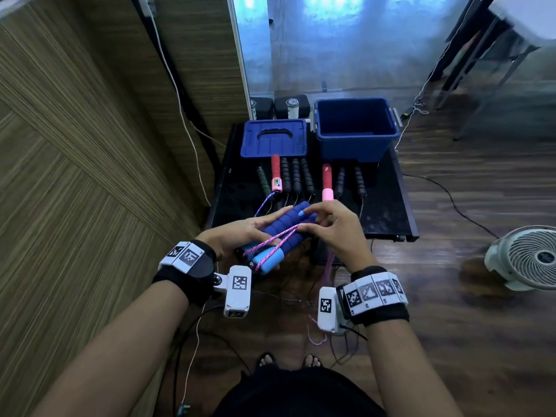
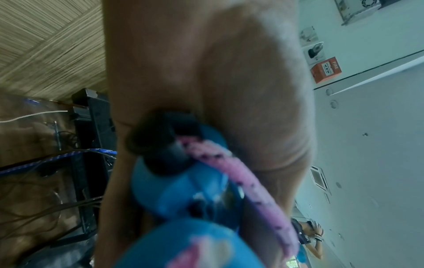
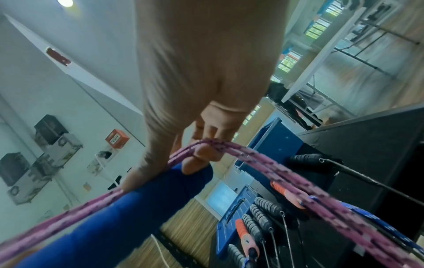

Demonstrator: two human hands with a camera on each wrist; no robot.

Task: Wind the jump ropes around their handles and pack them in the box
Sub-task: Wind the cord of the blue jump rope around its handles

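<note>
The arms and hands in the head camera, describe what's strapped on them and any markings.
Both forearms are bare, with no sleeves or gloves. The left hand and right hand each have a black wrist strap with a band of white tiles printed with black square codes. A white boxy camera module, also carrying square codes, sticks out from each wrist's inner side. Thin dark cables trail from the right module.

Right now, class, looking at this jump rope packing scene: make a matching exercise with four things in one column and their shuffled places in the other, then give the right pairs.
Things
1. blue handles
2. pink rope
3. blue box
4. blue lid

Places
A. flat on the black table, left of the box
B. gripped in the left hand
C. open, at the table's far right
D. pinched by the right hand, running across the handles

Pairs: 1-B, 2-D, 3-C, 4-A
</note>
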